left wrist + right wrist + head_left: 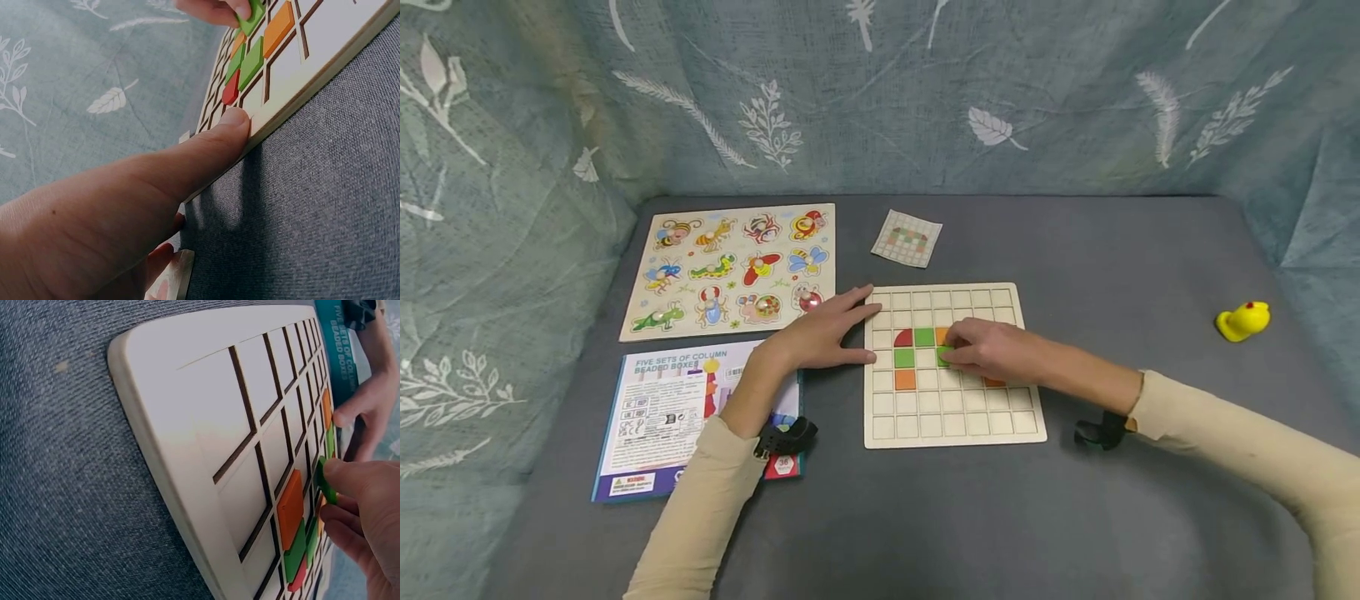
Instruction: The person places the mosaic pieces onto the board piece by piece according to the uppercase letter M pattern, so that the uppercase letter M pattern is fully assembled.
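A wooden grid board (925, 403) lies flat on the table, with red, green and orange tiles set in some of its squares. My right hand (1000, 348) pinches a green square tile (325, 481) between thumb and fingers, tilted over the middle of the grid. My left hand (823, 333) has its fingers spread, thumb (231, 122) and fingertips at the board's left edge. Left of the held tile sit a red rounded tile (904, 338), a green tile (905, 358) and an orange tile (906, 380). The right hand hides part of the grid in the head view.
Behind the board lies a small pattern card (907, 238). At the left are an insect peg puzzle (733, 271) and a beaded-boxes package (658, 417), partly under the left forearm. A yellow toy duck (1243, 321) stands far right. Patterned cloth hangs behind the table.
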`<state>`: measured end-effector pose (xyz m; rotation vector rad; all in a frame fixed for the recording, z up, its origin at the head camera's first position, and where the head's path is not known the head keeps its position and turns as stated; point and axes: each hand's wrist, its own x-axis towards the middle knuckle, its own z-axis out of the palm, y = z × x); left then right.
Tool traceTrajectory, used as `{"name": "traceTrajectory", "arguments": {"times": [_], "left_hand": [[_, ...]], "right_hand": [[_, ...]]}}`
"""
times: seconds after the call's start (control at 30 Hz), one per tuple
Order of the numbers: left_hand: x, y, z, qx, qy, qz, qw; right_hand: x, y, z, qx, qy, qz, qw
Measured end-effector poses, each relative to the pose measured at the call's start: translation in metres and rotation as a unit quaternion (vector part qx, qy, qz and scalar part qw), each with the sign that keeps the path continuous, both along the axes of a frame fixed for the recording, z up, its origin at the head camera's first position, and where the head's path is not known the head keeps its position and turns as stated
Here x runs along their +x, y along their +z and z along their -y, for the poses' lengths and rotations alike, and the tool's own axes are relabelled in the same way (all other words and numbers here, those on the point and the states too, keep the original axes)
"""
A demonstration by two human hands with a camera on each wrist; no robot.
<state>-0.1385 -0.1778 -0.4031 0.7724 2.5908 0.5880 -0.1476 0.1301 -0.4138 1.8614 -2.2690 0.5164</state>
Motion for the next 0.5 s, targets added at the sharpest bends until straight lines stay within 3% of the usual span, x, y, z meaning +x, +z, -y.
{"name": "traceTrajectory", "arguments": {"times": [0.27,0.5], "left_hand": [[0.0023,0.0007,0.0012,0.003,0.003,0.007,1.0000],[0.0013,0.0027,0.0005,0.000,0.001,0.008,1.0000]], "right_hand": [[0.0023,-0.0006,0.0006,0.029,-0.004,-0.014,0.9995],[0.0060,-0.0018,0.0041,0.003,-0.026,-0.031,0.9992]]}}
